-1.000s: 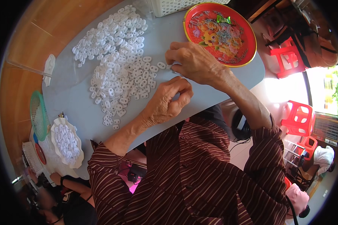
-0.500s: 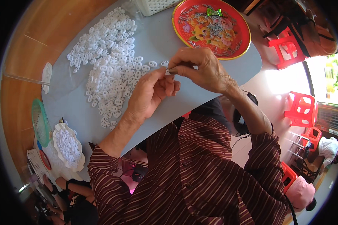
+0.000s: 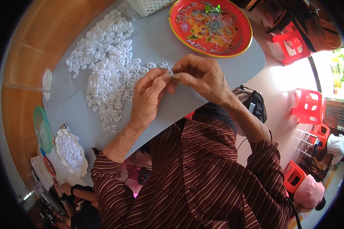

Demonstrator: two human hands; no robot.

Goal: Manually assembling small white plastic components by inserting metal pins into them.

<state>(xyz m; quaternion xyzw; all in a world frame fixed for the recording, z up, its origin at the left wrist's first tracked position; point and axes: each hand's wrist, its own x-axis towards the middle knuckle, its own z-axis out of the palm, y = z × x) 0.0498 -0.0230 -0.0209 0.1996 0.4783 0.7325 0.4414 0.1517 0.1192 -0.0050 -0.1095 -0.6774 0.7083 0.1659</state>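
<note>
Showing its rim at the far left, a round green mesh basket (image 3: 44, 130) sits by the end of the blue-grey tabletop (image 3: 156, 41). Just to the right of it is a pale dish with a wavy rim (image 3: 84, 168), heaped with small white pieces, and below that a co-worker's bare arm (image 3: 86, 194) reaches in beside a dark garment. Next comes a broad, loose heap of white two-holed pieces (image 3: 107, 76), spread from the upper edge of the tabletop down toward the person's left forearm, with a few strays trailing off to the right. In front of those strays, the left hand (image 3: 147, 95) is raised, thumb and fingers pinched together on one small white piece (image 3: 169, 70). Meeting it from the other side, the right hand (image 3: 202, 76) has its thumb and forefinger drawn close at the same piece; whether they grip it or something smaller cannot be told. Beyond the right hand lies a round red flower-printed tray (image 3: 174, 17) with a yellow rim, bearing scattered thin metal pins (image 3: 216, 26) and a shiny green wrapper (image 3: 213, 8). Farther right, a red plastic stool (image 3: 307, 105) stands on the floor.
</note>
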